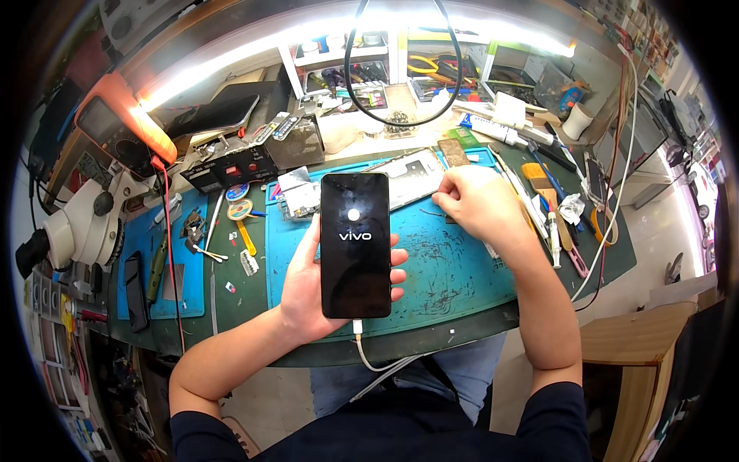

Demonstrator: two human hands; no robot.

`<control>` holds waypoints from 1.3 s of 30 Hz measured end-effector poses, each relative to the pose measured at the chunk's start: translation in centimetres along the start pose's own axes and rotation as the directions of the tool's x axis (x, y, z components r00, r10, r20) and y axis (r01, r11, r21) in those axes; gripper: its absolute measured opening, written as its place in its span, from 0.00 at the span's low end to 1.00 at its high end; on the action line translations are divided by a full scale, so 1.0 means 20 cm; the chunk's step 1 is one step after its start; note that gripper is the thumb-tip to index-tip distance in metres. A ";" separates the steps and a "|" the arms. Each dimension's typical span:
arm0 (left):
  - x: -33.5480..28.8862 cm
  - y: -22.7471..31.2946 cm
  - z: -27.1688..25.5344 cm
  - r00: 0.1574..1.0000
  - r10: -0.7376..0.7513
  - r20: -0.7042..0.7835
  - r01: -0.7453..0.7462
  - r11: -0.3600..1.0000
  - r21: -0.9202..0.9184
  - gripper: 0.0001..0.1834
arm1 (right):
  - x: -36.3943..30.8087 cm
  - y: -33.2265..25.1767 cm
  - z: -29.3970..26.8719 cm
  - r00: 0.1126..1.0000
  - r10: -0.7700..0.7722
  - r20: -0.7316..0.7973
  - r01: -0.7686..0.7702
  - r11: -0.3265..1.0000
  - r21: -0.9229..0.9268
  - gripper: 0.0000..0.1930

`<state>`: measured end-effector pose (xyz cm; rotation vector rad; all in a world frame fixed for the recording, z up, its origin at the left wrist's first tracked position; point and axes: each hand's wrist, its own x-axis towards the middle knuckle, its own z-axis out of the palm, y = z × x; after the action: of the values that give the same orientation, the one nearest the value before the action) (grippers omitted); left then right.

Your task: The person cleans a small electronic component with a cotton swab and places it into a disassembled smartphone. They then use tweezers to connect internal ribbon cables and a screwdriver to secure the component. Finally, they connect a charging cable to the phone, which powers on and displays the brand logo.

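My left hand (300, 296) is wrapped round a black smartphone (356, 273), held upright above the blue work mat (439, 281). Its screen is dark with a lit white logo and a reflected bright spot. A white charging cable (357, 328) is plugged into the phone's lower edge and trails toward my lap. To the right, my right hand (479, 204) is closed over the mat's far right part, thumb and forefinger together. Whatever it may hold is hidden by the fingers. Just beyond lie a silver phone-sized panel (416, 175) and a small brown block (454, 152).
Left of the mat are a microscope (77, 231), an orange multimeter (123, 127) and a black power unit (235, 165). Brushes (539, 177), tubes and a syringe (553, 239) lie at the right. A black cable loop (348, 61) hangs before lit shelves.
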<state>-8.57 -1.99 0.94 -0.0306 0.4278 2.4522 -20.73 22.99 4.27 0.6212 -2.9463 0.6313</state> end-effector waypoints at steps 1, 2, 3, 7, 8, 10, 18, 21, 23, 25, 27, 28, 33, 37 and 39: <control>0.00 0.00 0.00 1.000 0.000 -0.009 0.000 1.000 0.001 0.51 | 0.00 0.01 -0.03 0.999 0.033 0.036 -0.034 0.999 0.021 0.11; 0.00 0.00 0.00 1.000 0.003 -0.017 -0.003 1.000 0.001 0.51 | 0.00 0.03 -0.07 0.997 0.043 0.067 -0.047 0.998 0.051 0.11; 0.00 0.00 0.01 1.000 0.003 -0.015 -0.003 1.000 -0.003 0.51 | 0.00 0.04 -0.09 0.995 0.048 0.086 -0.055 0.995 0.082 0.10; 0.00 0.00 0.01 1.000 0.000 -0.018 -0.001 1.000 -0.014 0.50 | 0.01 0.04 -0.11 0.975 0.055 0.215 -0.038 0.996 -0.081 0.11; 0.00 0.00 0.01 1.000 0.000 -0.022 0.000 1.000 -0.018 0.50 | 0.01 0.04 -0.11 0.980 0.040 0.197 -0.025 0.997 -0.074 0.11; 0.00 0.00 0.02 1.000 0.002 -0.027 -0.003 1.000 -0.008 0.50 | 0.01 0.03 -0.10 0.985 0.027 0.172 -0.017 0.998 -0.057 0.12; 0.00 0.00 0.02 1.000 -0.003 -0.023 0.003 1.000 -0.014 0.50 | 0.00 0.04 -0.07 0.997 -0.017 -0.071 0.010 0.996 -0.085 0.14; 0.00 0.00 0.02 1.000 0.002 -0.019 -0.002 1.000 0.001 0.50 | 0.00 0.01 -0.03 0.981 -0.106 -0.165 0.112 0.993 0.029 0.13; 0.00 -0.01 0.01 1.000 0.006 -0.022 -0.006 1.000 0.016 0.50 | 0.00 -0.02 -0.01 0.966 -0.139 -0.216 0.175 0.972 0.158 0.13; 0.00 -0.01 0.01 1.000 0.008 -0.026 -0.007 0.999 0.042 0.50 | -0.01 -0.08 0.02 0.962 -0.143 -0.234 0.216 0.921 0.325 0.13; 0.00 -0.01 0.01 1.000 0.006 -0.024 -0.005 0.999 0.043 0.50 | -0.04 -0.13 0.05 0.968 -0.154 -0.199 0.228 0.873 0.431 0.15; 0.00 -0.01 0.01 1.000 0.008 -0.012 -0.008 0.999 0.040 0.50 | -0.05 -0.15 0.06 0.967 -0.167 -0.191 0.239 0.853 0.465 0.15; 0.00 -0.01 0.01 0.999 0.001 -0.044 0.001 0.999 0.040 0.50 | -0.09 -0.19 0.09 0.963 -0.220 -0.154 0.267 0.847 0.460 0.15; 0.00 -0.01 0.01 0.999 0.003 -0.039 -0.002 0.999 0.035 0.49 | -0.08 -0.22 0.11 0.921 -0.266 -0.284 0.369 0.828 0.421 0.13; 0.00 -0.01 0.01 0.999 0.004 -0.049 -0.002 0.999 0.038 0.49 | -0.09 -0.21 0.11 0.930 -0.262 -0.258 0.352 0.837 0.419 0.13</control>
<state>-8.40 -1.81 1.03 -0.0747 0.4964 2.4501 -17.36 19.28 3.67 0.9847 -2.4396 1.2804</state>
